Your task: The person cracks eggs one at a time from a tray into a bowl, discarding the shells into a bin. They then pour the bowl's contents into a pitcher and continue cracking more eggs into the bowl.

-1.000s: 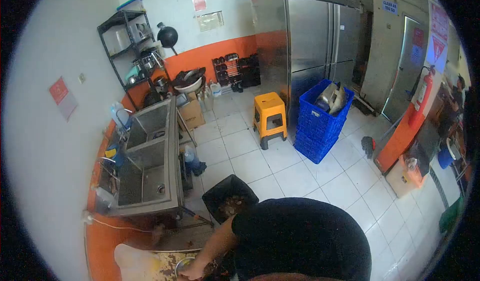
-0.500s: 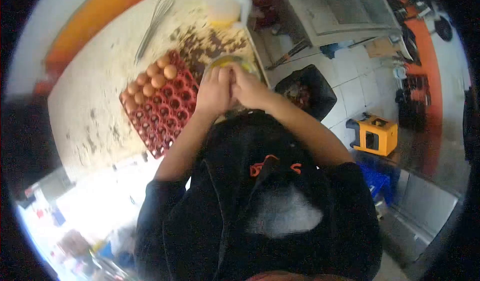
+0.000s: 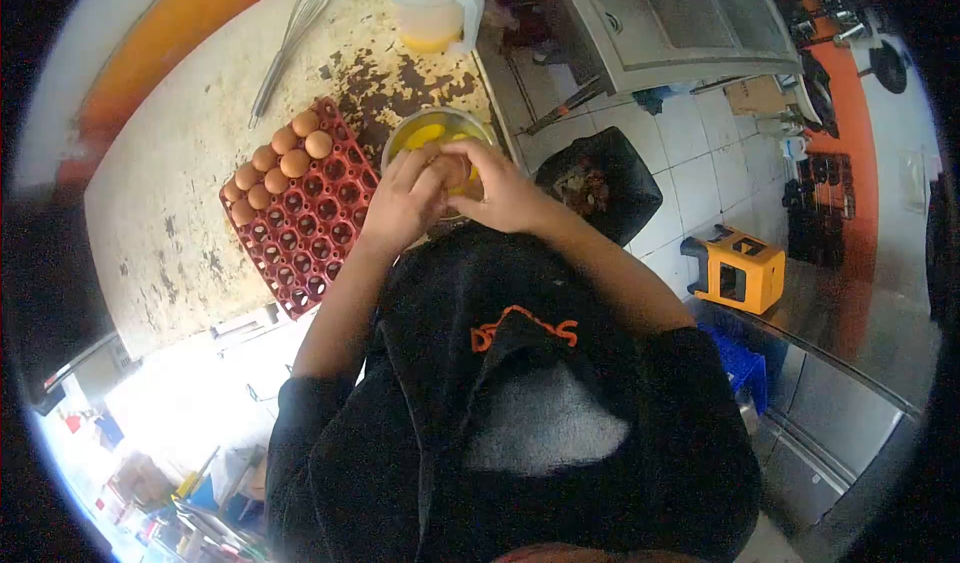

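Observation:
Over a round metal bowl, my left hand and my right hand come together around a brown egg. My left fingers curl over it, and my right thumb and fingers close on it from the other side. Part of its shell shows between them; whether it is cracked I cannot tell. Yellow yolks lie in the bowl, whose near side is hidden behind my hands. To the left is a red egg tray, with several brown eggs in its far rows and bare cups nearer me.
A whisk lies behind the tray on the worn table. Beyond the bowl stands a clear jug with yellow liquid at its bottom. Right of the table edge are a black-lined bin, a yellow stool and a metal sink.
My hands were pressed together over the bowl; now they have parted slightly, and the egg and more of the yolks show. The whole view has shifted a little.

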The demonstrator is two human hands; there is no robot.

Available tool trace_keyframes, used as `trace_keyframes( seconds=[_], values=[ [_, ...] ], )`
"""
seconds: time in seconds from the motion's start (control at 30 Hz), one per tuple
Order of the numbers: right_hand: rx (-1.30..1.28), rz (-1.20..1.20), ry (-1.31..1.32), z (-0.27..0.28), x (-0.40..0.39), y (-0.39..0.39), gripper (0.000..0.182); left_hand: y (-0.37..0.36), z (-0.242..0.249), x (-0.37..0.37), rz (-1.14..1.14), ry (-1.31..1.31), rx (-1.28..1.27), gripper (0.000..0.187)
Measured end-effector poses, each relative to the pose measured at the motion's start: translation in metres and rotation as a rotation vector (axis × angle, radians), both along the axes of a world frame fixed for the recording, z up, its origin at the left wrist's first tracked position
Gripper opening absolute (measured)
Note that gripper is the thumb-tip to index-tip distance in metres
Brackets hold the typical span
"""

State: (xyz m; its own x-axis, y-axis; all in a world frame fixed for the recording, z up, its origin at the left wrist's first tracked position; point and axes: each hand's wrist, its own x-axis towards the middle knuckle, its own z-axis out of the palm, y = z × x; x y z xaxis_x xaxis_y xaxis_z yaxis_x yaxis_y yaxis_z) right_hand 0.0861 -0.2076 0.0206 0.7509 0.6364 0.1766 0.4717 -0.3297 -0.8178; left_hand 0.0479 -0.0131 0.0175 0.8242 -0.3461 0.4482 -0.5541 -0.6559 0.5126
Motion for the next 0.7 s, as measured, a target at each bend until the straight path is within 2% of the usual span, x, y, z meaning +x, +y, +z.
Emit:
trace_keyframes(
  seconds=[0.07, 0.17, 0.2, 0.27, 0.3, 0.33, 0.37, 0.4, 0.43, 0.5, 0.53, 0.6, 0.63, 0.7],
  values=[
    [0.105, -0.055, 0.232, 0.003, -0.004, -0.008, 0.052, -0.008, -0.003, 0.002, -0.06, -0.014, -0.004, 0.043],
    [0.084, -0.19, 0.344, -0.004, -0.014, -0.047, 0.048, -0.012, 0.002, -0.004, -0.097, 0.027, 0.003, 0.044],
    [0.053, -0.225, 0.238, -0.005, -0.015, -0.068, 0.043, -0.003, 0.001, -0.005, 0.013, 0.013, 0.025, 0.044],
    [-0.068, -0.446, 0.347, -0.007, -0.023, -0.114, 0.04, 0.023, 0.004, -0.004, 0.264, -0.028, 0.117, 0.047],
    [-0.102, -0.528, 0.181, -0.035, -0.025, -0.148, 0.037, 0.043, 0.001, -0.001, 0.361, -0.029, 0.125, 0.047],
    [-0.076, -0.722, 0.286, -0.029, -0.031, -0.165, 0.045, 0.063, 0.001, 0.001, 0.441, -0.039, 0.122, 0.05],
    [-0.359, -0.82, -0.024, -0.027, -0.037, -0.183, 0.055, 0.088, -0.012, 0.001, 0.604, 0.077, 0.282, 0.057],
    [-0.617, -0.87, -0.359, -0.062, -0.04, -0.214, 0.063, 0.098, -0.005, 0.0, 0.654, 0.137, 0.363, 0.06],
    [-0.607, -0.866, -0.362, -0.062, -0.035, -0.213, 0.063, 0.105, 0.001, 0.0, 0.705, 0.197, 0.441, 0.063],
    [-0.385, -0.736, -0.013, -0.058, -0.031, -0.205, 0.064, 0.123, -0.014, 0.009, 0.66, 0.187, 0.482, 0.064],
    [-0.296, -0.655, 0.212, -0.066, -0.023, -0.187, 0.054, 0.129, -0.025, 0.012, 0.606, 0.18, 0.518, 0.065],
    [-0.042, -0.45, 0.583, -0.068, -0.01, -0.141, 0.045, 0.13, -0.036, 0.016, 0.595, 0.192, 0.613, 0.065],
    [-0.013, -0.396, 0.611, -0.055, -0.005, -0.108, 0.042, 0.129, -0.04, 0.021, 0.584, 0.207, 0.701, 0.065],
    [0.167, -0.32, 0.772, -0.093, 0.0, -0.067, 0.051, 0.134, -0.045, 0.028, 0.567, 0.239, 0.686, 0.065]
  ],
)
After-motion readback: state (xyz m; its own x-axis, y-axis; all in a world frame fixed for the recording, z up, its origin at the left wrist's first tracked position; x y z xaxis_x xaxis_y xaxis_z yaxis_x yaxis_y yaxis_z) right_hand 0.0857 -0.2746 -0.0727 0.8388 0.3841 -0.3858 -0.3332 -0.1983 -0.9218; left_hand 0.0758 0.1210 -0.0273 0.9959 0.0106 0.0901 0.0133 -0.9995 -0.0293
